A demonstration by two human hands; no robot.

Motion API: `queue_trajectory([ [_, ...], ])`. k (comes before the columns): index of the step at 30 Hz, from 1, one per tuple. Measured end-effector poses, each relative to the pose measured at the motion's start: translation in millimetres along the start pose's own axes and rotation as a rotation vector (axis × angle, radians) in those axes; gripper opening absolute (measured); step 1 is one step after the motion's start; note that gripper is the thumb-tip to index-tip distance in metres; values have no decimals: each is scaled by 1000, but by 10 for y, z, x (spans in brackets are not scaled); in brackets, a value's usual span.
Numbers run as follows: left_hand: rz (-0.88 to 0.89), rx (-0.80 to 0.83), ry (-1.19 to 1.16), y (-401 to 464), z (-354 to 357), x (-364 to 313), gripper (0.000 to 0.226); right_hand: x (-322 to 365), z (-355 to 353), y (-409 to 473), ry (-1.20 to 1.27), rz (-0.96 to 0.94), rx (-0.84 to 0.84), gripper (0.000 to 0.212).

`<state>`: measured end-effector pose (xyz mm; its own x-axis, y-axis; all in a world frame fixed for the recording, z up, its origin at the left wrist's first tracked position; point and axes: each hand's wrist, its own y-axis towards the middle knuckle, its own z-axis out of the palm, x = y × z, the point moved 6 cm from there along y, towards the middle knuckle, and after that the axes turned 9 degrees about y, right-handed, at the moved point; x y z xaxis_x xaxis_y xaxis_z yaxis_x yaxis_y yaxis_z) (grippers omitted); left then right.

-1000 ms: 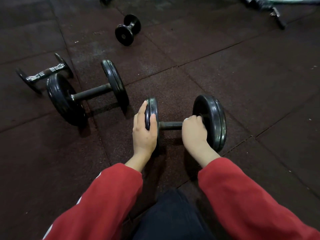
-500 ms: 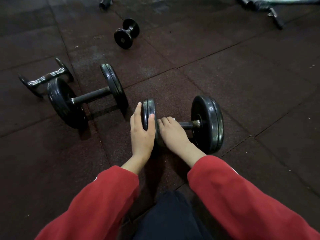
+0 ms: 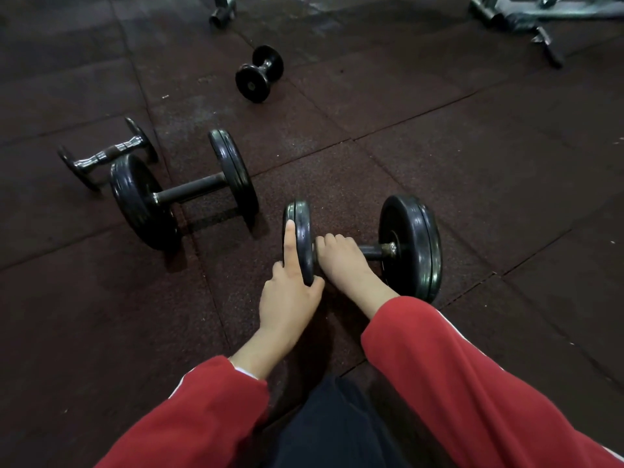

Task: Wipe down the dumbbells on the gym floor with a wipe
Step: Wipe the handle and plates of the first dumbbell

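A: What's nearest?

B: Dark trousers (image 3: pixel 331 430) at the bottom edge, red sleeves (image 3: pixel 472 383) either side, both arms reaching to the near dumbbell (image 3: pixel 410 244) on the floor (image 3: pixel 472 163).

A: The left hand (image 3: pixel 290 295)?

B: On the dumbbell's left plate. The forefinger lies straight up the outer face, the thumb hooks under the rim on the inner side, so it pinches the plate between them.

A: And the right hand (image 3: pixel 344 258)?

B: Its fingers curl over the bar, hard against the left plate. The bar's right end and the right plate are bare. The wipe is not visible; it may be hidden under that hand.

A: Farther off?

B: Left of it, a second dumbbell (image 3: pixel 184 190), lying apart. Just behind that one's left plate, touching or nearly, a chrome-handled dumbbell (image 3: pixel 108 153). Beyond, well apart, a small short dumbbell (image 3: pixel 260 74). At the top edge a metal foot (image 3: pixel 221 11), and at top right a machine frame (image 3: pixel 526 18).
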<state>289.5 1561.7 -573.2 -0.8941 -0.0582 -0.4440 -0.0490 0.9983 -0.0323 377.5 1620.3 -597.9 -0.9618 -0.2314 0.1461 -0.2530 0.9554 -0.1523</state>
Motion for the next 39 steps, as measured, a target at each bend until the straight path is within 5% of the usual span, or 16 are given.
queue_trajectory([
  [30,94,126,163,-48,-176,62,96,145,71,-328,30,63,49,30],
  [36,71,60,76,252,-234,-36,79,15,65,-305,159,75,-9,55],
  [39,71,-101,-100,295,-242,-11,67,-68,-13,-366,179,62,-188,45],
])
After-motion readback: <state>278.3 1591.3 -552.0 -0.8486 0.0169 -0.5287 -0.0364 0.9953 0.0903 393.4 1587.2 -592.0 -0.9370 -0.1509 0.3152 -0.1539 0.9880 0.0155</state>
